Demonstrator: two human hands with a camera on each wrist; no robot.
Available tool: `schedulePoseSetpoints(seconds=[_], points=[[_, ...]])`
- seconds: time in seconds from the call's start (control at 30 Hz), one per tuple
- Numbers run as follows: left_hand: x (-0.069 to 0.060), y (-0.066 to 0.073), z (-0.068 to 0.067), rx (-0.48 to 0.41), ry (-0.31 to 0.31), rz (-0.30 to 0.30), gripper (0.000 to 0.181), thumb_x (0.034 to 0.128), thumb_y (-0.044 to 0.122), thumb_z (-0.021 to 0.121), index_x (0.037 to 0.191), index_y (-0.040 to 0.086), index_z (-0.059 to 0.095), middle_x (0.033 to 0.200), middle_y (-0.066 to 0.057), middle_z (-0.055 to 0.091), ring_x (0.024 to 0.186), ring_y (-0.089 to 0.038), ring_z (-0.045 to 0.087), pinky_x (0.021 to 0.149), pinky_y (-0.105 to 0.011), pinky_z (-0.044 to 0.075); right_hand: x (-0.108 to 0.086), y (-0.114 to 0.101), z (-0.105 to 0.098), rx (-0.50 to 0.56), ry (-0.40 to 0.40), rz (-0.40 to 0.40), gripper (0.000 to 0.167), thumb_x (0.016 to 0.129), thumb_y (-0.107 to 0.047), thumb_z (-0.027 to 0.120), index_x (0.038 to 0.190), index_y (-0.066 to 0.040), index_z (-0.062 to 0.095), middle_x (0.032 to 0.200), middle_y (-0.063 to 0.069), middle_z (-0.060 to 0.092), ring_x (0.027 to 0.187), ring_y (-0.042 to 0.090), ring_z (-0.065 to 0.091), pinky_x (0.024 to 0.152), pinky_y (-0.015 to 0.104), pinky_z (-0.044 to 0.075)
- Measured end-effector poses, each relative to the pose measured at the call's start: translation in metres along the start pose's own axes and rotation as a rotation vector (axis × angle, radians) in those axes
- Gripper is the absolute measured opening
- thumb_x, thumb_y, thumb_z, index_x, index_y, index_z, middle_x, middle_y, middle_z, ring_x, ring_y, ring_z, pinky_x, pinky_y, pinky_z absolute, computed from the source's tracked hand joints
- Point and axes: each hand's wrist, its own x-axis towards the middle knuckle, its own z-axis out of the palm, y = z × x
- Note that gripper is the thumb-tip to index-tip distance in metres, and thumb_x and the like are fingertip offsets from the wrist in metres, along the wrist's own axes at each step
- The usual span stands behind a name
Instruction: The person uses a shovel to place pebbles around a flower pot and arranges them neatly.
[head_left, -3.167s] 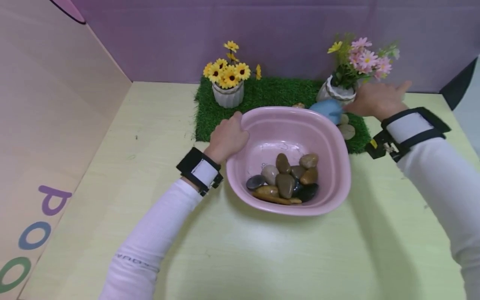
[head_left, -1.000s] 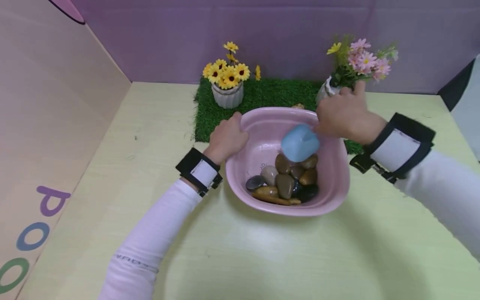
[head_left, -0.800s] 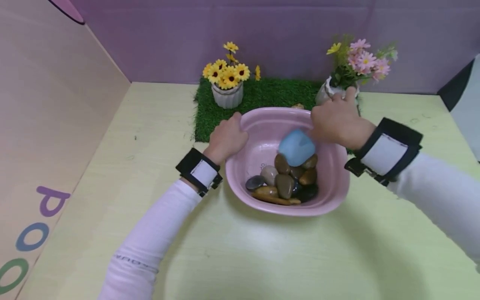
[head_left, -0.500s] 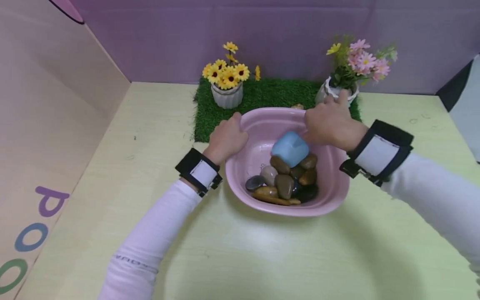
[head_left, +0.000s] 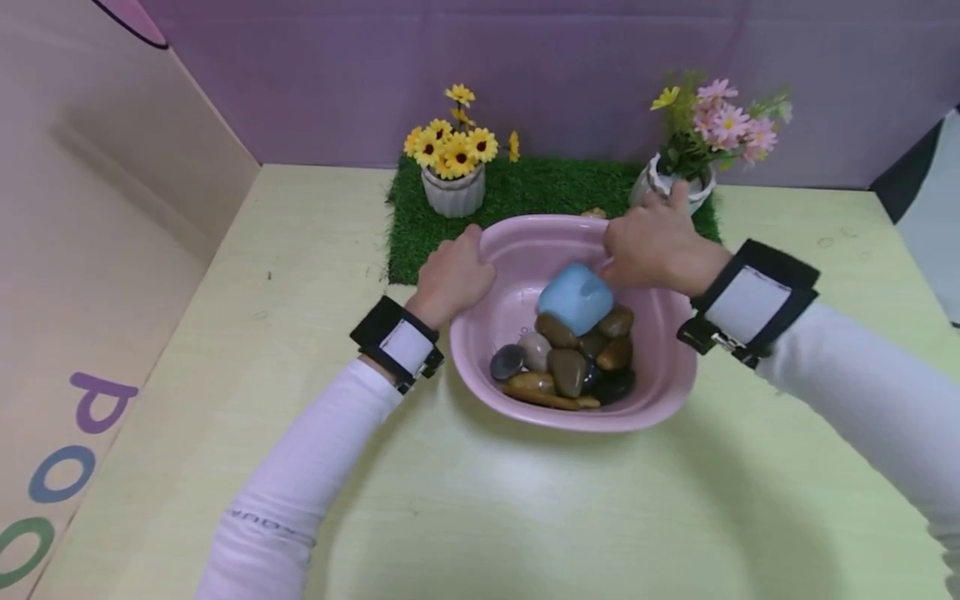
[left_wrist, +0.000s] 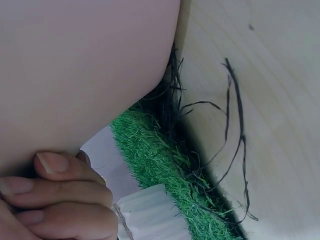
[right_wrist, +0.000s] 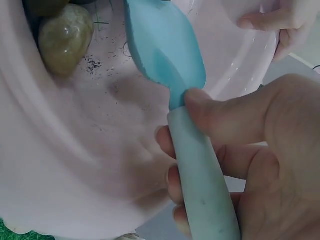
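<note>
Blue scoop, gripped by right hand, inside pink basin gripped by left hand.

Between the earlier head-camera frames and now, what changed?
The right hand has brought the blue shovel leftward and nearer, from beyond the rim of the pink basin to inside it, blade at the stones. One brown stone shifted slightly left. The left hand stayed gripping the rim; basin and flowerpots stayed put.

Left hand grips the pink basin at its far-left rim; right hand, thumb and fingers curled in a grip, hovers over its far-right side, strapped wrists flanking it!
</note>
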Motion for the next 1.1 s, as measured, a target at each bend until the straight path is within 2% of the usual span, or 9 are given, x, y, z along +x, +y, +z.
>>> schedulePoseSetpoints(seconds=[0.2,0.3,0.47,0.73,0.97,1.1], points=[[0.0,-0.001,0.001,-0.002,-0.001,0.008,0.039,0.0936,0.018,0.046,0.131,0.006,0.047,0.102,-0.017,0.063,0.073,-0.027,0.067,0.053,-0.034,0.054,0.001,-0.001,0.003,0.041,-0.029,-0.018,0.029,0.087,-0.038,0.062,0.075,-0.012,0.069,0.081,0.012,0.068,0.103,0.044,0.05,0.1,0.068,0.019],[0.0,-0.002,0.0,0.0,-0.001,0.01,0.04,0.0935,0.018,0.046,0.131,0.006,0.047,0.102,-0.017,0.063,0.073,-0.027,0.067,0.053,-0.034,0.054,0.001,-0.004,0.004,0.046,-0.041,-0.038,0.025,0.085,-0.037,0.063,0.077,-0.014,0.069,0.082,0.01,0.069,0.099,0.041,0.053,0.099,0.066,0.021],[0.0,-0.001,0.0,-0.006,0.0,0.009,0.041,0.0932,0.018,0.046,0.132,0.005,0.046,0.102,-0.018,0.064,0.071,-0.027,0.067,0.051,-0.033,0.054,0.0,-0.013,0.007,0.054,-0.051,-0.058,0.022,0.083,-0.035,0.066,0.082,-0.014,0.071,0.094,0.011,0.072,0.097,0.039,0.054,0.097,0.062,0.021],[-0.001,-0.001,0.0,-0.014,0.018,0.014,0.037,0.0933,0.018,0.046,0.128,0.006,0.049,0.099,-0.017,0.064,0.07,-0.026,0.067,0.051,-0.033,0.054,0.0,-0.019,0.006,0.057,-0.02,-0.106,0.018,0.085,-0.031,0.067,0.079,-0.015,0.07,0.091,0.007,0.07,0.092,0.034,0.05,0.098,0.062,0.021],[-0.001,0.0,0.0,-0.009,0.018,0.017,0.037,0.0932,0.019,0.046,0.128,0.005,0.049,0.1,-0.017,0.064,0.072,-0.027,0.067,0.052,-0.034,0.054,0.001,-0.02,0.007,0.079,-0.002,-0.153,0.017,0.085,-0.03,0.068,0.088,-0.014,0.074,0.1,0.008,0.073,0.096,0.034,0.05,0.097,0.062,0.021],[-0.002,-0.001,-0.001,-0.01,0.013,0.019,0.037,0.0931,0.018,0.046,0.128,0.005,0.049,0.099,-0.017,0.063,0.072,-0.027,0.067,0.053,-0.034,0.054,0.001,-0.022,0.011,0.08,0.015,-0.157,0.017,0.084,-0.031,0.07,0.09,-0.015,0.074,0.1,0.008,0.074,0.098,0.035,0.051,0.096,0.062,0.022]])
